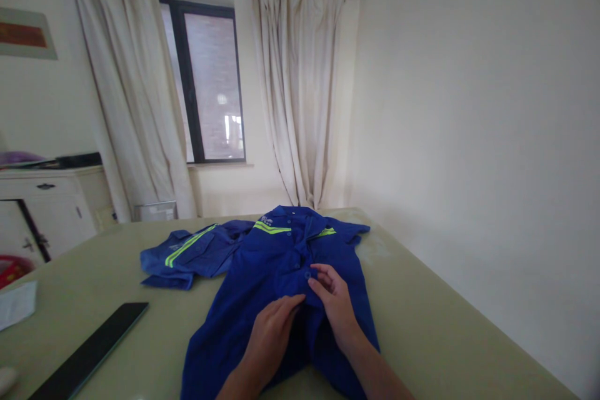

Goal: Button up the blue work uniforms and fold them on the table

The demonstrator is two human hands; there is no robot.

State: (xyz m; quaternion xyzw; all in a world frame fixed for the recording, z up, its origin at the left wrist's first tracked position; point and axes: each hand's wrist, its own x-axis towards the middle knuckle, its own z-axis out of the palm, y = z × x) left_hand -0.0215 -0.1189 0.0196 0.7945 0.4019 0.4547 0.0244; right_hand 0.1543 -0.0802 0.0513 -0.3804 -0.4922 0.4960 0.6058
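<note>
A blue work shirt (253,275) with yellow-green stripes lies spread on the table, its collar at the far end and its front partly open. My left hand (274,328) is at the lower middle of the shirt, fingers together and closed on the front edge of the cloth. Just to the right and slightly farther off, my right hand (332,300) pinches the front edge beside a button (307,275). The fingertips of both hands are close but apart. Left of this shirt lies a second blue garment (201,253), folded, with similar stripes.
A long dark flat object (91,350) lies on the greenish table (431,325) at the left, with a white paper (17,305) beyond it. A white cabinet (56,206) stands at the far left. A wall borders the table's right side; curtains hang behind.
</note>
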